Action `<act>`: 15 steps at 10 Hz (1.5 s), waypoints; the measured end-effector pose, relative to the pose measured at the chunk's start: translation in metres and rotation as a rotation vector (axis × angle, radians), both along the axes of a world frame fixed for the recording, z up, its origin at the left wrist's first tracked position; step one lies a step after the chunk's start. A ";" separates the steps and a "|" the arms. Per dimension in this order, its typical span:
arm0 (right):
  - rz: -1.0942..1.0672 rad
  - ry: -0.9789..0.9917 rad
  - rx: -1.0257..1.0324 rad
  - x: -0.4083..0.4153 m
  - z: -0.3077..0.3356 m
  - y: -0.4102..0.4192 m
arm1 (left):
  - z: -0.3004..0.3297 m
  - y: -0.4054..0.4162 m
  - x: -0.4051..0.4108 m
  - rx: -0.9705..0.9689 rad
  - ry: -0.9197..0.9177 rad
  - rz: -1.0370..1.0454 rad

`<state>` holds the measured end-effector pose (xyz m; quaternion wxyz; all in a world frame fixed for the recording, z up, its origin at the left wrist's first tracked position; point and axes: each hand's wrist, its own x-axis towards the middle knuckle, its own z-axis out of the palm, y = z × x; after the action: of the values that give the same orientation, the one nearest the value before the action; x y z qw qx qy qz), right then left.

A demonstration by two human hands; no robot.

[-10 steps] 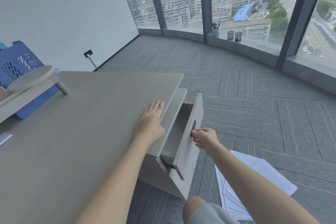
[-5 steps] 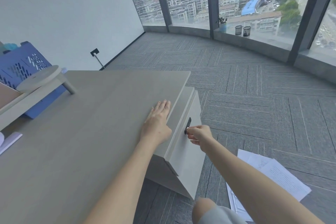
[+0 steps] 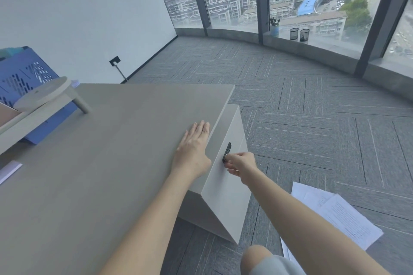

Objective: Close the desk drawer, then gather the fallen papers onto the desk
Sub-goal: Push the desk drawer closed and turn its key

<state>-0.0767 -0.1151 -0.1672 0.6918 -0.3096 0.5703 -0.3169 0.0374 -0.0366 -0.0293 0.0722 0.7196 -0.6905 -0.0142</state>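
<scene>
Grey patterned carpet floor (image 3: 312, 100) fills most of the view, tall windows behind. Grey-brown laminate desk top (image 3: 100, 152) takes up the left half. Under its right edge sits the pale beige drawer unit (image 3: 228, 196), drawer front flush with the cabinet, no gap visible, so the drawer looks closed. White printed papers (image 3: 339, 214) lie scattered on the carpet to the right of the unit, well apart from the desk top, partly hidden by the right forearm. Left hand (image 3: 192, 152) is flat and spread on the desk edge, holding nothing, bracing. Right hand (image 3: 240, 163) has fingers pinched narrow at the small black lock handle (image 3: 227, 152) on the drawer front; can't tell if it truly grips it or just touches. Judgement: drawer step is about done. To finish well, give a light press to confirm it's seated, let go of the handle, then bend to the papers, square them into one stack before lifting so none slide off.
</scene>
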 end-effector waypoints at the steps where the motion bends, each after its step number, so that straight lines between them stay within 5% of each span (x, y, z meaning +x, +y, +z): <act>1: 0.123 0.009 -0.008 -0.010 0.006 0.000 | 0.001 0.001 0.000 0.004 0.010 0.002; 4: 0.565 0.298 -0.297 -0.022 0.014 -0.011 | -0.001 -0.001 0.002 0.005 0.020 0.002; 7: 0.749 0.429 -0.477 -0.025 0.015 -0.018 | -0.003 -0.002 0.004 -0.005 0.027 0.008; 10: 0.756 0.612 -0.716 -0.030 0.014 -0.014 | -0.004 -0.002 0.004 -0.011 0.024 0.018; 12: 0.760 0.884 -1.052 -0.029 0.015 -0.005 | -0.004 -0.003 0.003 -0.019 0.027 0.024; 15: 0.797 1.040 -1.126 -0.027 0.015 -0.007 | -0.004 -0.002 0.003 -0.015 0.027 0.020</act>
<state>-0.1037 -0.1221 -0.1522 0.1461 -0.8888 0.4217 -0.1041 0.0403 -0.0381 -0.0332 0.0870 0.7255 -0.6825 -0.0179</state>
